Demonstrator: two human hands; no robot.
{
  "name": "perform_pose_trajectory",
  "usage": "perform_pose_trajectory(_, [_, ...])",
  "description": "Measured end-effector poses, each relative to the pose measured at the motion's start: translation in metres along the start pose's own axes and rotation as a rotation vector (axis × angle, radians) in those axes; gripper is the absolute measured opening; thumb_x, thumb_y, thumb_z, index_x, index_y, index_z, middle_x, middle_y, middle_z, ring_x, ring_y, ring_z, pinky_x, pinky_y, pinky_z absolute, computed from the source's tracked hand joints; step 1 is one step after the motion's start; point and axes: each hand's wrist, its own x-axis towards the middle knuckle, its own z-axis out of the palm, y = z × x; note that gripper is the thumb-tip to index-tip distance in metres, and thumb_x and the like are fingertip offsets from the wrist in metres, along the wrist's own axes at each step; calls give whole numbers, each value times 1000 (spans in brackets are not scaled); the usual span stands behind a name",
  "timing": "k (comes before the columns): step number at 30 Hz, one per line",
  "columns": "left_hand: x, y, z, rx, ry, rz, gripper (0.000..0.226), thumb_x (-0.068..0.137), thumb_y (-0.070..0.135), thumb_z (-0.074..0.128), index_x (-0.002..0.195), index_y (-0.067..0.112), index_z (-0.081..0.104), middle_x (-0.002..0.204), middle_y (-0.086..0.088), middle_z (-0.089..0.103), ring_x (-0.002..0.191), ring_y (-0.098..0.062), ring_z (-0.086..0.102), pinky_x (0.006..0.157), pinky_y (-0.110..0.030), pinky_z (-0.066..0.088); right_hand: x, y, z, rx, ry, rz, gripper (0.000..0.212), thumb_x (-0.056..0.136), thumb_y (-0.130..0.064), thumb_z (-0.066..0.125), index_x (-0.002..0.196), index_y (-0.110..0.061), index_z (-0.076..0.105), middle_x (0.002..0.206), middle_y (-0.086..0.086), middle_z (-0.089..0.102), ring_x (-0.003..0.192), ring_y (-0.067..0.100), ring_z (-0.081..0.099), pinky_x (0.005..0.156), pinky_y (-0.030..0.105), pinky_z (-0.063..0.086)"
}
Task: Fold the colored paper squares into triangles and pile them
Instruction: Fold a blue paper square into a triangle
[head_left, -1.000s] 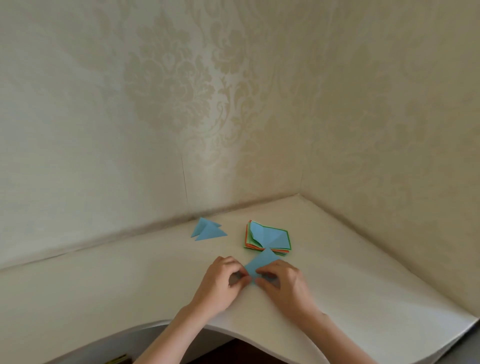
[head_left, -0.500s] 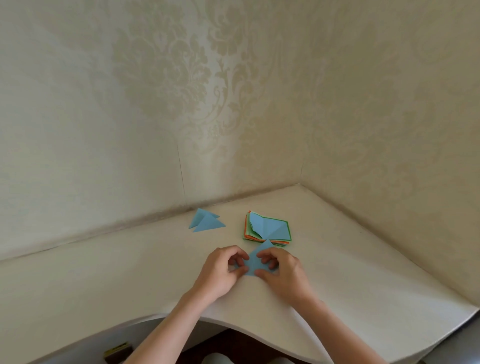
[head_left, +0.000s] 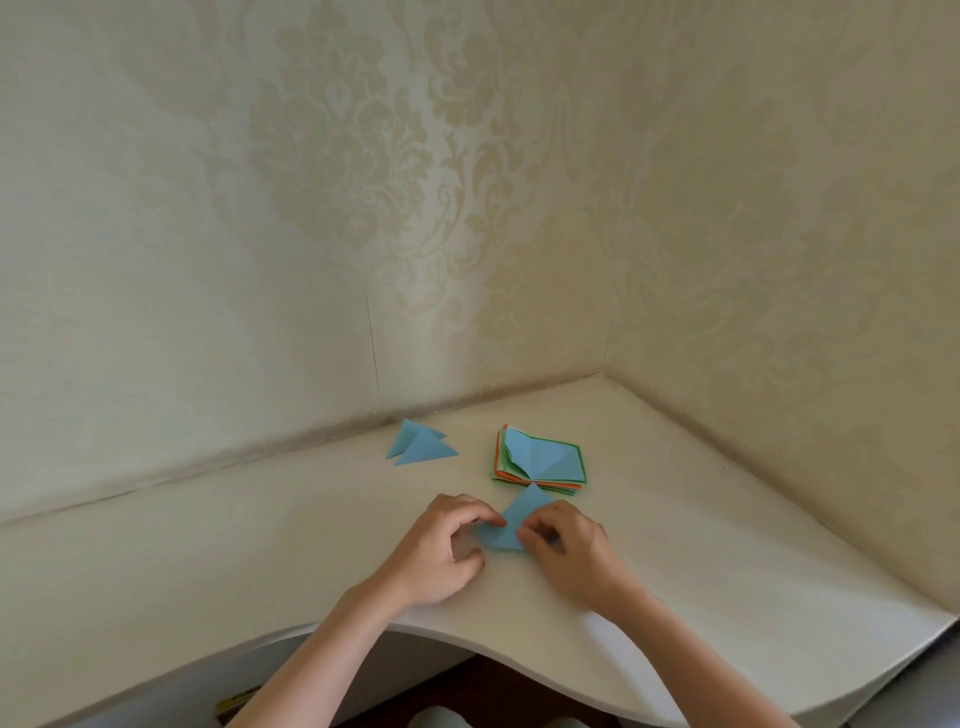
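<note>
A blue paper square (head_left: 514, 519) lies partly folded on the white desk (head_left: 727, 545), between my two hands. My left hand (head_left: 441, 551) pinches its left corner with curled fingers. My right hand (head_left: 566, 545) pinches its right side the same way. Just beyond them sits a stack of coloured squares (head_left: 540, 462), blue on top with green and orange edges showing, its top sheet creased and lifted. Two folded blue triangles (head_left: 421, 444) lie overlapping at the back left, near the wall.
The desk fits into a wallpapered corner, with walls close behind and to the right. Its curved front edge (head_left: 467, 631) runs under my forearms. A small yellowish object (head_left: 236, 701) shows below the desk at the left.
Both hands stayed on the blue paper and shifted their fingers along it, the left hand sliding to the left corner. The camera tilted a little, so everything sits slightly higher in view.
</note>
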Motion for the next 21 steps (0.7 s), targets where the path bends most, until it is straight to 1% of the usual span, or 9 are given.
perform_pose_trajectory(3, [0,-1,4,74,35,63,27,81,6,65,97,28,70,101,21,62,102,-2,50,90,-17,39,-3,-1,-7,50,-38,-18,6,89,-29,63,86,-24,64,93,-12,59,84,6,56,81,21,46])
perform_pose_trajectory(5, [0,-1,6,87,53,86,20,83,10,67,91,27,71,95,21,62,97,-3,51,87,-19,42,-6,-1,-9,79,-12,-39,4,86,-26,68,86,-25,64,90,-13,59,82,3,56,73,10,41])
perform_pose_trajectory(6, [0,0,6,92,64,97,15,84,13,68,89,27,71,93,20,63,95,-3,52,85,-20,42,-8,0,-9,94,18,-50,8,84,-24,70,86,-27,63,88,-14,58,81,2,56,72,8,40])
perform_pose_trajectory(8, [0,4,8,111,76,112,8,85,19,68,86,27,69,89,19,63,91,-3,51,81,-20,42,-11,1,-10,119,81,-67,13,80,-20,74,87,-25,64,84,-14,59,84,1,56,71,7,39])
perform_pose_trajectory(10, [0,7,9,135,89,113,5,87,21,67,88,26,69,86,20,61,89,0,49,79,-15,39,-12,4,-10,120,109,-107,6,80,-19,74,84,-20,69,86,-13,62,88,-3,55,72,9,38])
perform_pose_trajectory(11, [0,9,9,139,95,109,5,88,21,67,89,25,69,84,22,59,88,2,47,77,-11,37,-12,5,-10,113,105,-129,3,82,-19,73,83,-17,71,90,-12,63,89,-6,55,73,8,38])
perform_pose_trajectory(14, [1,13,12,119,110,55,7,90,18,64,92,23,69,78,28,52,80,3,47,71,-8,33,-14,8,-11,52,71,-166,11,84,-23,70,87,-14,75,99,-11,62,85,-11,54,75,1,34])
perform_pose_trajectory(17, [5,15,16,86,157,-36,9,90,22,65,97,24,68,78,20,52,73,-1,51,67,-8,34,-14,10,-9,15,86,-166,17,80,-32,74,87,-17,76,99,-13,59,84,-5,55,77,0,33])
perform_pose_trajectory(21, [10,15,24,78,190,-107,20,86,28,69,105,27,63,82,9,56,78,-3,52,68,-9,36,-11,7,-1,39,180,-114,16,81,-29,74,79,-13,74,92,-7,62,80,5,57,70,3,36])
